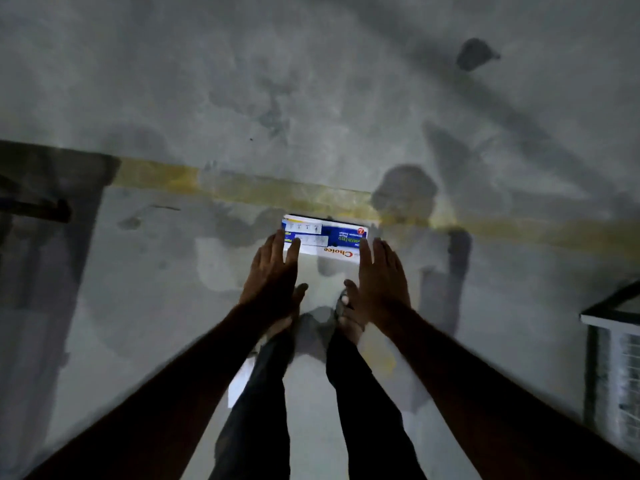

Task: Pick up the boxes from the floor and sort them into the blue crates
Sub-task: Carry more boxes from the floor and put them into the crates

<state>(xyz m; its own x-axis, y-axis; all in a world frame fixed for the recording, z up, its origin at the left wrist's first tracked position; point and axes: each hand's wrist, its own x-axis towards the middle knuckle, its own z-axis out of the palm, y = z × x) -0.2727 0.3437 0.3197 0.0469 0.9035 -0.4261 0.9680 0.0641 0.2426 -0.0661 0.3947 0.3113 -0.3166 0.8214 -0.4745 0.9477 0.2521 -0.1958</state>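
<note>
Grey concrete floor [311, 81], worn yellow floor stripe [242, 188], white-framed rack [613, 341] at right edge

Both bare arms stretch forward and down from the lower corners of the view, converging toward the middle. The left hand [273, 271] and right hand [379, 275] are held flat, palms down, fingers straight and close together, thumbs angled inward toward each other, with a gap between the two hands. Below them show two legs in dark trousers and sandalled feet.
</note>
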